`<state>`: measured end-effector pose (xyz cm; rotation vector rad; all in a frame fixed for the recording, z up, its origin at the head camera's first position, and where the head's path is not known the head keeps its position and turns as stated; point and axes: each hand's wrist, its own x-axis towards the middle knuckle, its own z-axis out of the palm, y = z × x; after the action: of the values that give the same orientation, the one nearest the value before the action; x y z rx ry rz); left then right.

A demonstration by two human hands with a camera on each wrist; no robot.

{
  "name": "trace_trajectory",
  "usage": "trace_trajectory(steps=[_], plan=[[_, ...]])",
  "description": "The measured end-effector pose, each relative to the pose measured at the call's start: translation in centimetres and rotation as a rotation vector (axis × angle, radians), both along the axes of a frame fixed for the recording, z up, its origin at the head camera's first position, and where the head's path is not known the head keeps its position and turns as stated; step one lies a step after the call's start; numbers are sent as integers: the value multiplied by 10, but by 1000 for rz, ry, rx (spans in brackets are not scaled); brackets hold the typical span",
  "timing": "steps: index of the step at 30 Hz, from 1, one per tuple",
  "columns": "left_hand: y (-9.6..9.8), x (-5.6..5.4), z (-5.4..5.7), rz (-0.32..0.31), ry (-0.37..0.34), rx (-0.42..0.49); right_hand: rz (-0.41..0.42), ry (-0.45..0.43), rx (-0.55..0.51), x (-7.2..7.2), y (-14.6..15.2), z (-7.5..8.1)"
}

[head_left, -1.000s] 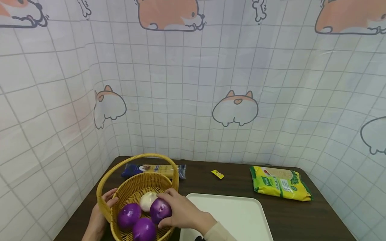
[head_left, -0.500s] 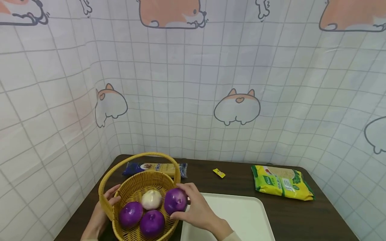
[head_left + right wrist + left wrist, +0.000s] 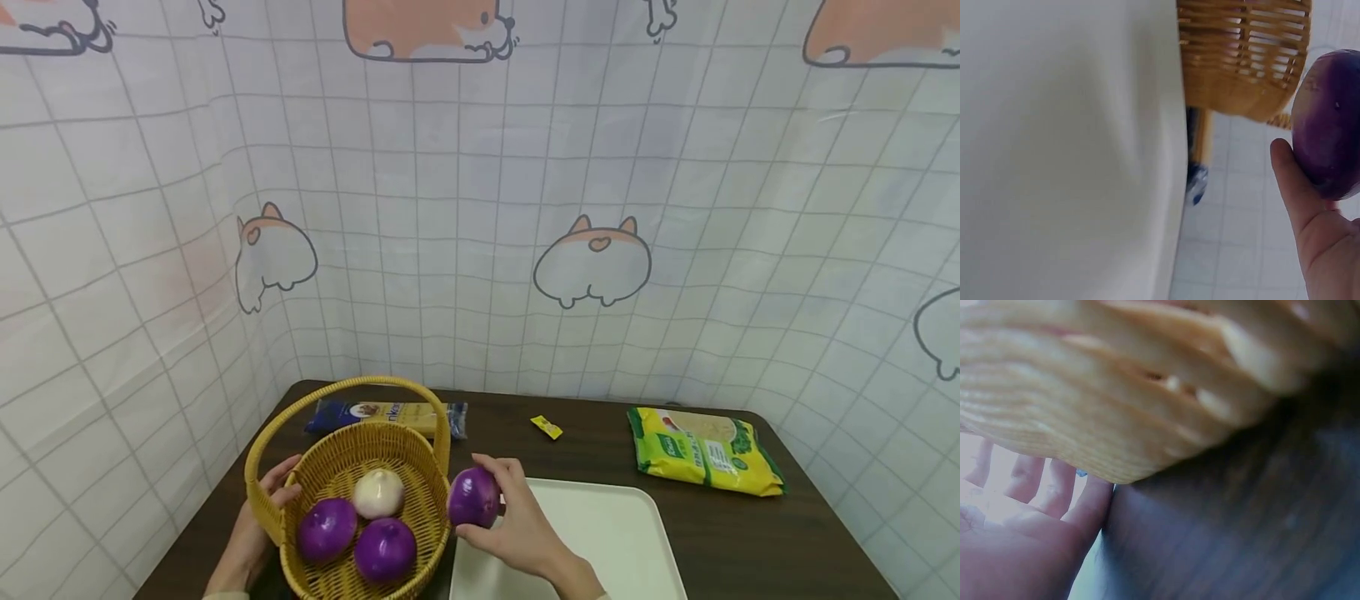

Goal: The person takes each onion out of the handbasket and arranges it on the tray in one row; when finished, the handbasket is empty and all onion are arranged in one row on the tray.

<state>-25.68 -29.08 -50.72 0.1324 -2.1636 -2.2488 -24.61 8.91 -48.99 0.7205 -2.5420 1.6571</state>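
Observation:
A purple onion [image 3: 474, 497], also large in the right wrist view, is held by my right hand [image 3: 517, 521] between thumb and fingers. It is raised at the basket's right rim, near the tray's left edge. My left hand [image 3: 251, 521] grips the left rim of the yellow wicker basket [image 3: 431, 450] beside the handle's base. In the left wrist view the left hand's fingers [image 3: 1054, 487] lie along the basket's woven outside. Inside the basket are a white onion [image 3: 378, 493] and two purple onions, one at the left [image 3: 327, 530] and one at the front [image 3: 385, 550].
A white tray [image 3: 600, 533] lies right of the basket, partly behind my right hand. Behind the basket is a blue-and-yellow packet [image 3: 412, 414]. A small yellow packet [image 3: 547, 427] and a larger yellow-green bag [image 3: 705, 450] lie farther right on the dark table [image 3: 795, 542].
My right hand has lifted a purple onion from among the others and moved it right, out over the basket's rim. The front purple onion has shifted slightly right. My left hand keeps its place.

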Motion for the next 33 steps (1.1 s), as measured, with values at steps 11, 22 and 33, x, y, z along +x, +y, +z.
trace_trajectory(steps=[11, 22, 33], plan=[[-1, 2, -1, -22, 27, 21, -50, 15, 135, -10, 26, -16], [0, 3, -1, -22, 35, 21, 43, -17, 220, -9, 31, -24], [0, 3, -3, -15, 36, 14, 77, 10, 217, -10, 25, -31]])
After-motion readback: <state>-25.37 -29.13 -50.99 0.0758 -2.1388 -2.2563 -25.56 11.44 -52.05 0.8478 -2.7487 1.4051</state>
